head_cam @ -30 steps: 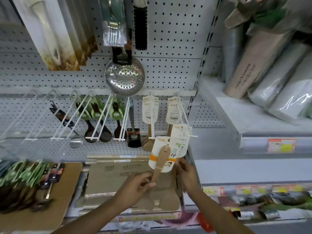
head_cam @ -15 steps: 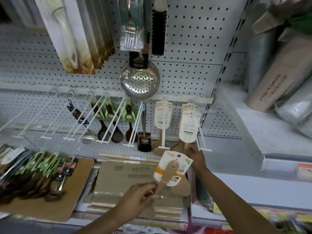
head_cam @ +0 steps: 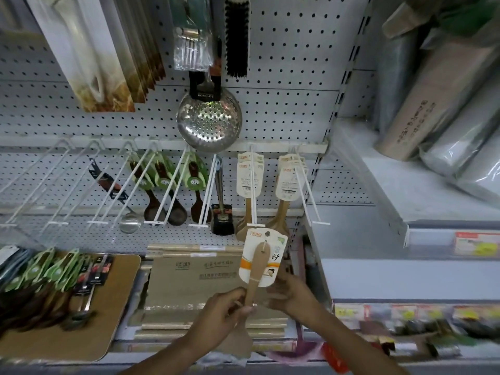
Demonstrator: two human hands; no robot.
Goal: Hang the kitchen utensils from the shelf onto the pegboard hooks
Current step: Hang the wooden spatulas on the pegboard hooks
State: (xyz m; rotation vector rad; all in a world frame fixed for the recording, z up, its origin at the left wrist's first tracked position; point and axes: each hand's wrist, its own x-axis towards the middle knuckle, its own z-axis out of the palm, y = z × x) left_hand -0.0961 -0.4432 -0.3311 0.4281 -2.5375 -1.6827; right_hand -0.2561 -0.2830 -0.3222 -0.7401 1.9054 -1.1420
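My left hand grips the handle of a wooden spatula, held upright with its white and orange card on top. It is just below two white pegboard hooks that carry more carded wooden spatulas. My right hand is beside the spatula, its fingertips behind the card's lower edge. The pegboard fills the wall behind.
On the shelf at left, a wooden board holds a pile of green-carded dark spoons. Flat cartons lie under my hands. Several bare hooks stick out at left. A steel skimmer hangs above. Wrapped rolls fill the right shelf.
My right hand has come down from the right hook, where it left a spatula, to beside the one in my left hand. The left hand's spatula sits slightly higher.
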